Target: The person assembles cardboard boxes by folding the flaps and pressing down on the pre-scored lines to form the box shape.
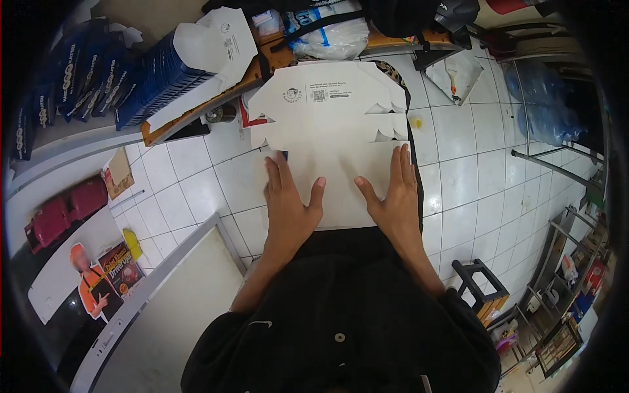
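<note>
In front of me lies a flat white cardboard box blank (327,128), its far part showing a small printed logo and a square code, with notched flaps along both sides. My left hand (286,190) rests on its near left part, fingers stretched forward and thumb apart. Against the right edge, my right hand (393,193) lies in the same way, fingers pointing away from me and thumb spread inward. Both palms face down or slightly inward. What supports the cardboard is mostly hidden under it.
A stack of blue-edged box blanks (187,59) stands at the far left on a wooden-edged table (173,131), beside folded blue boxes (82,75). Plastic packs (327,33) lie at the back. A black stool (481,281) is at right, water bottles (544,108) farther off.
</note>
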Motion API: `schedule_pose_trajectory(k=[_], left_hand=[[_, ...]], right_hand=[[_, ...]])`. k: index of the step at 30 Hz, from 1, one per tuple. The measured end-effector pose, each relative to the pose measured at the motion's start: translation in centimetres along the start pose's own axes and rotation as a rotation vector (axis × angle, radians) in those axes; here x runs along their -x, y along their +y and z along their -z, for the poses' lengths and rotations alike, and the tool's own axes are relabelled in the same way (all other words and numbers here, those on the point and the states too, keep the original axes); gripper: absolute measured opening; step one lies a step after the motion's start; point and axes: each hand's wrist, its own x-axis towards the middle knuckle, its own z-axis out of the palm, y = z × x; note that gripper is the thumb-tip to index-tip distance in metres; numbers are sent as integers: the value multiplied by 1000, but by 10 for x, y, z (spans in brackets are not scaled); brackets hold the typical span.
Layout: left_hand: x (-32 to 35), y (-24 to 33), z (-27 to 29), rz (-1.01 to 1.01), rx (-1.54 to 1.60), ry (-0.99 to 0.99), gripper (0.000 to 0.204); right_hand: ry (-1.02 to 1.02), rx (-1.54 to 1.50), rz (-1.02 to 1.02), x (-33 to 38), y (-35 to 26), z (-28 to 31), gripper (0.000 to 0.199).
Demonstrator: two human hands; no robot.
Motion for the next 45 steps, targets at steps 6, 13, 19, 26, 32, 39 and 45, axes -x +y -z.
schedule_pose_trajectory(k=[6, 13, 19, 26, 32, 39, 45], left_hand=[[1, 0, 3, 8, 170, -119, 84], [20, -26, -48, -250, -224, -107, 84], [17, -29, -51, -272, -256, -85, 85], [19, -30, -57, -286, -234, -59, 83], [16, -25, -56, -308, -241, -93, 83], [17, -22, -59, -316, -248, -78, 84], [23, -15, -61, -327, -260, -112, 83]], right_hand=[[-34, -25, -57, 1, 1, 1, 89], [99, 96, 46, 5, 19, -28, 88], [146, 162, -60, 3, 30, -33, 86], [192, 70, -51, 3, 21, -24, 83], [124, 103, -30, 5, 15, -19, 82], [188, 205, -274, -13, 43, -26, 76], [245, 147, -182, -9, 53, -23, 65]])
